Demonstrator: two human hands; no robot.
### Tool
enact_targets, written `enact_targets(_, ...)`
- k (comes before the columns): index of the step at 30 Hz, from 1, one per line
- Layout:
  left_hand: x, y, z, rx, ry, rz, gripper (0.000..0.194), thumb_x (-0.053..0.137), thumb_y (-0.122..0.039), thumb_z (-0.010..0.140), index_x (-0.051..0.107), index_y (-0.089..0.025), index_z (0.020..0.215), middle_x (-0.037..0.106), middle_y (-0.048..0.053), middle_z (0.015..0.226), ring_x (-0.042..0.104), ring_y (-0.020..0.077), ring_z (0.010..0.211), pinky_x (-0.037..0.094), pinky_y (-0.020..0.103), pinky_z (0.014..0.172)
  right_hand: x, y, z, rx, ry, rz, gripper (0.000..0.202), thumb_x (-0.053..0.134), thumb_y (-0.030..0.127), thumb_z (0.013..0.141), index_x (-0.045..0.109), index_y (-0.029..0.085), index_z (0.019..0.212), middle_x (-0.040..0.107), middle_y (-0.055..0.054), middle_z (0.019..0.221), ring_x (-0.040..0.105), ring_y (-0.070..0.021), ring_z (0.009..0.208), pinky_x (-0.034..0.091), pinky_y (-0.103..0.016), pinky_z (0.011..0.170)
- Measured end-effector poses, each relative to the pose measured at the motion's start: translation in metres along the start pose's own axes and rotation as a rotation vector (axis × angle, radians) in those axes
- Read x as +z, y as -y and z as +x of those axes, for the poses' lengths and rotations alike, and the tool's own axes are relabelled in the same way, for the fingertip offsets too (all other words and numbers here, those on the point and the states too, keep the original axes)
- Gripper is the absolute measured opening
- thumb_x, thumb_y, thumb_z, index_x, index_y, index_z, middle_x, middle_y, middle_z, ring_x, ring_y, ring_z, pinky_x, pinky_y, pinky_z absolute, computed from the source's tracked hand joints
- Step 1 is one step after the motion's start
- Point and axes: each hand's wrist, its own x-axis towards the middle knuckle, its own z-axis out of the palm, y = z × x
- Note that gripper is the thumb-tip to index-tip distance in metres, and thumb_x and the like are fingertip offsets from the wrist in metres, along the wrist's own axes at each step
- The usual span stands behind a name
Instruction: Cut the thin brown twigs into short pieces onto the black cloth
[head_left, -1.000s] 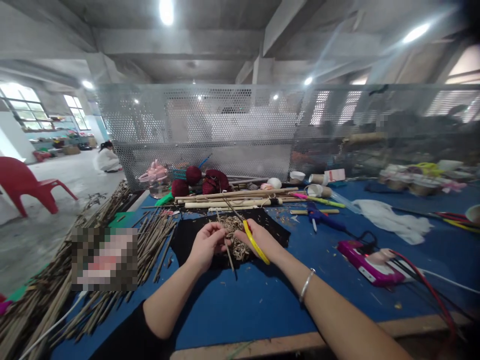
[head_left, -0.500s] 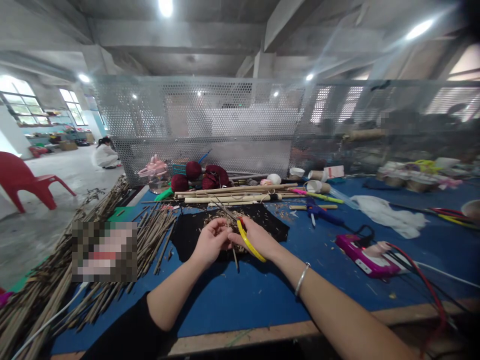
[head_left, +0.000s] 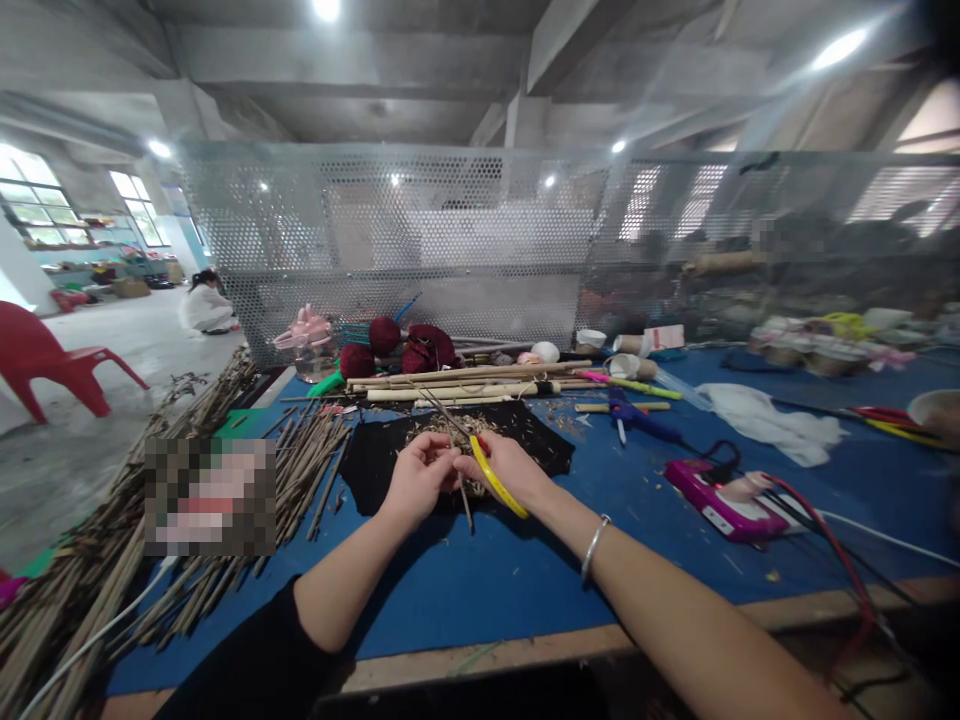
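"Where's our thin brown stick (head_left: 469,512)?"
"In from the blue worktop (head_left: 555,590)'s front edge, pinched by our left hand (head_left: 412,482). Our right hand (head_left: 519,474) grips yellow-handled metal scissors (head_left: 493,480); let's mind our fingertips."

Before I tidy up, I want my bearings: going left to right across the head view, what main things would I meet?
Red chair, short sticks, left hand, right hand, blue glue gun, white cloth.

scissors (head_left: 493,483) 1 | glue gun (head_left: 634,416) 1 | bracelet (head_left: 590,550) 1 | chair (head_left: 71,368) 1
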Motion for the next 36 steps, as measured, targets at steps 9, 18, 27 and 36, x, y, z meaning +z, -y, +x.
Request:
enact_targets(9, -0.0024, 0.0042, 0.0021, -0.001, 0.01, 0.015, 0.035, 0.068, -0.035, 0.061, 0.049, -0.015, 0.082, 0.057, -0.002, 0.059, 0.058, 0.0102, 0.052, 0.049, 0.022, 0.05, 0.0035, -0.0006, 0.0016, 0.047, 0.008, 0.013, 0.049, 0.045, 0.065, 0.071, 0.053, 0.017, 0.07, 0.053, -0.002, 0.061, 0.045, -0.0122, 0.053, 0.029, -0.021, 0.047)
enact_targets(18, -0.0049, 0.0059, 0.0041, 0.008, 0.016, 0.001, 0.034, 0.067, -0.035, 0.063, 0.049, -0.015, 0.083, 0.057, -0.003, 0.06, 0.056, 0.0087, 0.051, 0.049, 0.022, 0.049, -0.0003, 0.0009, 0.0015, 0.051, 0.004, -0.053, 0.048, 0.044, 0.066, 0.071, 0.053, 0.018, 0.075, 0.056, -0.002, 0.066, 0.049, -0.014, 0.058, 0.028, -0.022, 0.049)
enact_targets(27, -0.0042, 0.0072, 0.0048, 0.023, 0.029, 0.014, 0.034, 0.07, -0.035, 0.06, 0.051, -0.015, 0.08, 0.054, -0.004, 0.058, 0.051, 0.0062, 0.046, 0.048, 0.021, 0.047, -0.0032, 0.0036, -0.003, 0.014, 0.032, -0.062, 0.057, 0.047, 0.068, 0.068, 0.047, 0.018, 0.094, 0.06, -0.008, 0.087, 0.054, -0.0163, 0.069, 0.03, -0.023, 0.055)
enact_targets(36, -0.0036, 0.0035, 0.0024, 0.015, -0.025, 0.105, 0.031, 0.067, -0.033, 0.061, 0.05, -0.016, 0.08, 0.056, -0.003, 0.058, 0.055, 0.0092, 0.047, 0.045, 0.019, 0.043, -0.0042, 0.0037, -0.001, 0.049, 0.048, -0.103, 0.045, 0.047, 0.064, 0.071, 0.052, 0.02, 0.08, 0.058, -0.003, 0.072, 0.051, -0.0139, 0.06, 0.027, -0.022, 0.05)
